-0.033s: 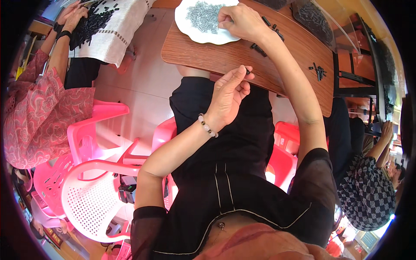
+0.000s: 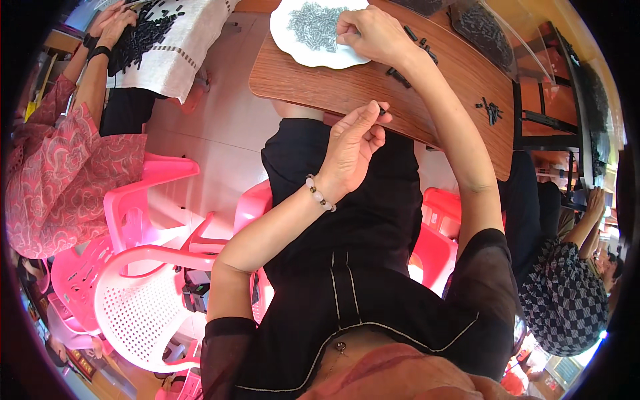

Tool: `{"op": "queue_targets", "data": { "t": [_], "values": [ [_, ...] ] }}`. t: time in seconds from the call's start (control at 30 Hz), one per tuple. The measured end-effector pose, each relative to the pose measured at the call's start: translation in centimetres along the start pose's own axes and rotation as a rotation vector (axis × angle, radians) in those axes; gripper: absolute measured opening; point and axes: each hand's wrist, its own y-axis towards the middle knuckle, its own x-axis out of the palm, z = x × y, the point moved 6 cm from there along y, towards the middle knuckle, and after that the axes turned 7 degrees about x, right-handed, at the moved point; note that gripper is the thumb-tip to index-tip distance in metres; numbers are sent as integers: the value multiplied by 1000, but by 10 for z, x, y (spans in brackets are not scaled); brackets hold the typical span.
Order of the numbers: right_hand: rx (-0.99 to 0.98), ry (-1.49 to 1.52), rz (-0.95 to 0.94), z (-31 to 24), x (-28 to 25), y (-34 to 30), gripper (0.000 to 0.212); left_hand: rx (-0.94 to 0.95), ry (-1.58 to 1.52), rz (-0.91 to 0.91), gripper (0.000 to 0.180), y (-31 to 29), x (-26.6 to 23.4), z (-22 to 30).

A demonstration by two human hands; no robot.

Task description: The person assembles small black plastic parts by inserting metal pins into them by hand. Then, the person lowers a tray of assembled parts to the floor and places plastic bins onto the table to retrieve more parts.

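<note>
A short black cylindrical piece (image 2: 382, 111) is pinched between the thumb and fingertips of my left hand (image 2: 350, 150), just off the near edge of the wooden table (image 2: 320, 87). My right hand (image 2: 377, 35) reaches over the right side of a white scalloped plate (image 2: 283, 45), thumb and fingers pressed together at the pile. Small silvery, pin-like pieces (image 2: 313, 27) fill the plate's middle. Whatever my right fingertips hold is hidden. Black tubular pieces (image 2: 400, 78) lie on the table beneath my right wrist, and others lie just behind it.
Another small heap of black pieces (image 2: 492, 111) lies near the table's right end. Beyond it stands a clear bin (image 2: 483, 33) of dark pieces. At left, another person's hands (image 2: 115, 27) work over black parts on a cloth-covered table (image 2: 180, 57). Pink chairs (image 2: 143, 253) stand behind.
</note>
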Motion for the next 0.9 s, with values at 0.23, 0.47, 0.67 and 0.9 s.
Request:
{"op": "queue_targets", "data": {
  "t": [0.23,0.47,0.67,0.9],
  "values": [
    [-72,-29,78,-6,-2,-10,13,-24,29,-15,28,-3,2,1],
    [-14,132,38,-3,-6,-13,16,-15,31,-13,28,-5,0,1],
    [30,224,29,3,-12,-14,21,-4,11,7,27,-6,1,1],
    [382,726,-88,-3,-33,-35,9,5,-28,-1,28,0,-1,4]
  ]
}}
